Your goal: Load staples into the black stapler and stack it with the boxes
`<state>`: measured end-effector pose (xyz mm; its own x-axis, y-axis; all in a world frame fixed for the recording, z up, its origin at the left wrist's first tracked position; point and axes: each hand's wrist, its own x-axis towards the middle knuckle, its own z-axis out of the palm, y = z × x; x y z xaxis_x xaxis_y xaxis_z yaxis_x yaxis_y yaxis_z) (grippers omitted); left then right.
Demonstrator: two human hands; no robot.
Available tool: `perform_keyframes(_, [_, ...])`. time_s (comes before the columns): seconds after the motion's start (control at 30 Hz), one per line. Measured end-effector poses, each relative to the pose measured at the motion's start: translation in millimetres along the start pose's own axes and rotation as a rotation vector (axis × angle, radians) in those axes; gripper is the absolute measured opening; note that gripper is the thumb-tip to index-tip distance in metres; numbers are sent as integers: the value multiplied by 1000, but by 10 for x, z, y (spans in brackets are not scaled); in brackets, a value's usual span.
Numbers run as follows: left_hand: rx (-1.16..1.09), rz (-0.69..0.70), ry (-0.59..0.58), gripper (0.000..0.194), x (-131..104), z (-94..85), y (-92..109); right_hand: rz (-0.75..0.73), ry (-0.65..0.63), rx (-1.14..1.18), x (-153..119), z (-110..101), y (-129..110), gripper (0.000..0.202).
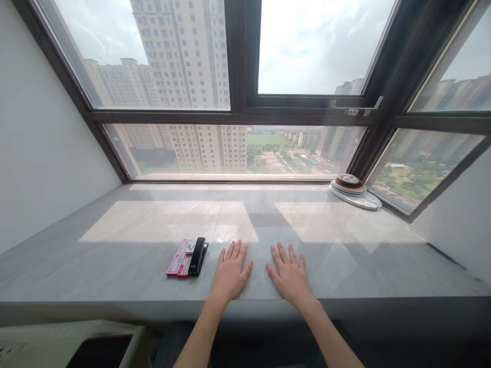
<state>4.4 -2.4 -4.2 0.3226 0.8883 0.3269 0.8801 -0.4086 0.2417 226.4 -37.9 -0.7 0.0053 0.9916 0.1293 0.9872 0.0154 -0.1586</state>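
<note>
Palm down on the grey window ledge (134,276), my left hand (231,271) lies with its fingers spread and nothing in it. Just left of it, not touching, a black stapler (197,258) rests beside small pink and white boxes (178,260). My right hand (289,272) is also flat on the ledge, fingers apart, holding nothing. A gap of bare ledge separates the two hands.
A stack of plates (355,190) stands at the back right corner by the dark window frame (299,117). White walls (49,122) close off both sides. Below the ledge's front edge at the left is a white object (49,340) with a dark opening.
</note>
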Motion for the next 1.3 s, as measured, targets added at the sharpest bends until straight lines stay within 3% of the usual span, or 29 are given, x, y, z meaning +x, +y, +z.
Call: perform_keyframes(1.3, [-10,2,-9,54,-18,-43,1,10,-14,-11,-16,-26,-37,66])
